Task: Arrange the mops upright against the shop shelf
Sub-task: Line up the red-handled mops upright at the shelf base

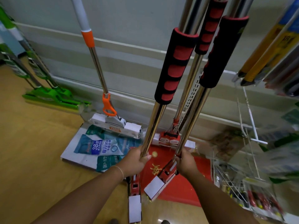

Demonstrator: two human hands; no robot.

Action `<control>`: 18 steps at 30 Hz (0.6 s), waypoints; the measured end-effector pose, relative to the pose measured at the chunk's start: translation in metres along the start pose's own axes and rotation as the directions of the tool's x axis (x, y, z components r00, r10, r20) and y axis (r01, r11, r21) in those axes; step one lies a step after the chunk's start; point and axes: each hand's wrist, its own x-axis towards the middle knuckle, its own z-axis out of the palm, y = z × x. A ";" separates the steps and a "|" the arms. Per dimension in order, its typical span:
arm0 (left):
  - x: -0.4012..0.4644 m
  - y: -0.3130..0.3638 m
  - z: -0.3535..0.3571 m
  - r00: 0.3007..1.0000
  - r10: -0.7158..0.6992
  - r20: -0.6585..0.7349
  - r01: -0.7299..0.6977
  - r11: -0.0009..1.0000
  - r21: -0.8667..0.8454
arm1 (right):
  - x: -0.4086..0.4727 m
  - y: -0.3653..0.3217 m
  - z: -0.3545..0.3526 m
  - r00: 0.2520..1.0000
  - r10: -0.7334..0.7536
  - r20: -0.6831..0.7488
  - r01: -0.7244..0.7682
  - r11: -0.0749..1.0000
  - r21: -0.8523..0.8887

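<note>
I hold two chrome-handled mops with black-and-red foam grips. My left hand (137, 159) grips the shaft of the left mop (154, 122); its red head (134, 198) hangs low near my feet. My right hand (186, 160) grips the shaft of the right mop (192, 120), whose red head (161, 181) tilts above the red mat. A third red mop (189, 88) stands upright behind them against the grey shelf panel (137, 65). An orange-and-white mop (97, 65) leans on the panel to the left.
Green mops (48, 94) lean at the far left. Packaged mop refills (103, 147) lie on a flat white box on the wooden floor. A red mat (181, 181) lies below my hands. Wire racks and hanging goods (252, 159) crowd the right.
</note>
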 end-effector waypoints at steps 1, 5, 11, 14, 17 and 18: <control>0.000 -0.001 -0.002 1.000 0.000 -0.003 0.000 1.000 0.007 | 0.002 -0.003 0.003 1.000 -0.006 -0.022 0.006 1.000 -0.007; 0.003 -0.006 -0.010 1.000 0.005 -0.014 -0.005 1.000 0.008 | 0.010 -0.014 0.012 0.997 0.016 -0.069 -0.016 1.000 0.005; 0.010 -0.013 -0.021 0.996 -0.020 -0.083 0.022 1.000 0.021 | 0.030 -0.027 0.009 0.990 0.086 -0.113 -0.082 0.996 0.045; 0.014 -0.011 -0.024 0.996 -0.024 -0.086 0.027 0.999 0.026 | 0.047 -0.030 0.006 0.988 0.098 -0.121 -0.091 0.994 0.064; 0.017 -0.009 -0.023 0.996 -0.032 -0.082 0.035 0.999 0.040 | 0.059 -0.034 0.005 0.989 0.098 -0.111 -0.092 0.994 0.060; 0.018 -0.008 -0.021 0.996 -0.025 -0.083 0.029 0.999 0.042 | 0.062 -0.037 0.005 0.990 0.097 -0.107 -0.090 0.994 0.065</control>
